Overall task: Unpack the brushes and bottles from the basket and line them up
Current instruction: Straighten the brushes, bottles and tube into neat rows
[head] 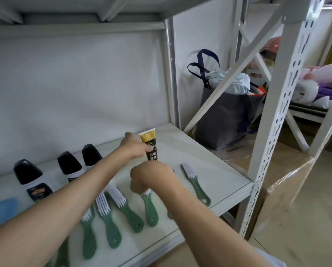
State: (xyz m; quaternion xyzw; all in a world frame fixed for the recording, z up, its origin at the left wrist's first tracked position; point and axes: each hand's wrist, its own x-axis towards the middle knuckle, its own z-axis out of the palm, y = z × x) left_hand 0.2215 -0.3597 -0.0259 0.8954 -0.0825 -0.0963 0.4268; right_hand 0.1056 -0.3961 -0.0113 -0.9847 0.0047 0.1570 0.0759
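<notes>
Lining up, front row: green brushes point(131, 214) lie bristles-back along the shelf point(228, 182) front, one brush point(196, 183) apart at right. Right hand point(151, 177) closed over the head of a brush point(149, 209); square its handle to the neighbours before letting go. Back row: black-capped bottles point(69, 166) stand along the wall; left hand point(135, 147) grips the upright gold tube point(149, 147), best seated level with them. Basket not identifiable.
</notes>
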